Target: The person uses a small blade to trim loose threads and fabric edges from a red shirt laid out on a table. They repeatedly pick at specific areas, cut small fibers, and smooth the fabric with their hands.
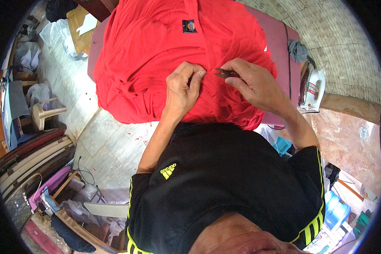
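A bunched red garment (135, 63) is heaped in front of me, with a small dark label (189, 26) sewn near its far side. My left hand (184, 86) is closed on the garment, thumb and forefinger pinching a bit of its fabric. Small dark thread snips (225, 73) are in my right hand (256, 82), whose fingers wrap around them. The blades point left toward the pinched spot, with a narrow gap between them and my left fingertips. Any thread there is too fine to make out.
Under the garment lies a maroon padded surface (283, 70). By its right edge stands a white clothes iron (314, 89), near a grey cloth (297, 51). Plastic bags (61, 36), a wooden stool (46, 112) and stacked boards (34, 165) are on the left. Red scraps dot the floor (114, 144).
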Available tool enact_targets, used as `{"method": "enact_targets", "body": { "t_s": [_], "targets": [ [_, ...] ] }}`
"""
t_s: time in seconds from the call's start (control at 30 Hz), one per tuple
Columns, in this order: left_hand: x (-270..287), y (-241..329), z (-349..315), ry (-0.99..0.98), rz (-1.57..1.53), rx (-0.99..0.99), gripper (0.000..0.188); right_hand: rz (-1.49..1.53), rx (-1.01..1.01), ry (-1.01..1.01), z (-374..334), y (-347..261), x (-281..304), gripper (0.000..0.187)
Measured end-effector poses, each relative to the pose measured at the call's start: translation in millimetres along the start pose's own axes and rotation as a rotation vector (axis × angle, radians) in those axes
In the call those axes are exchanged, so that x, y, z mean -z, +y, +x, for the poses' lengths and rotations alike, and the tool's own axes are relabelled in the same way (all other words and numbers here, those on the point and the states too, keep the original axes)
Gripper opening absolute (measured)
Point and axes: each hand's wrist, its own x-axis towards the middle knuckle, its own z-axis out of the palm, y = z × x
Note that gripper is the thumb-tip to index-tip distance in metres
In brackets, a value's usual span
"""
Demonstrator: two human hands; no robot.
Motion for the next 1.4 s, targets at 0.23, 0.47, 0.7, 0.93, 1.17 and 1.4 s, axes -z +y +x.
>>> {"method": "enact_targets", "body": {
  "t_s": [0.23,0.47,0.7,0.93,1.17,1.4],
  "targets": [
    [-3,6,-3,0.046,0.001,0.012,0.007,-0.264,0.049,-0.053,10,-4,-7,0.018],
    [-7,1,-3,0.109,0.003,-0.092,0.005,-0.268,0.123,-0.05,18,-3,-5,0.018],
    [-6,1,-4,0.125,-0.017,-0.07,0.006,-0.179,0.074,-0.066,17,1,1,0.017],
    [-8,7,3,0.144,0.03,-0.188,0.006,-0.246,0.157,-0.057,23,-1,-2,0.019],
    [8,-5,-13,0.188,-0.139,0.06,0.002,-0.132,0.124,-0.161,23,9,8,0.02],
    [150,35,-58,-0.772,0.351,0.376,0.017,0.292,-0.099,-0.072,-2,19,31,0.032]
  ]
}}
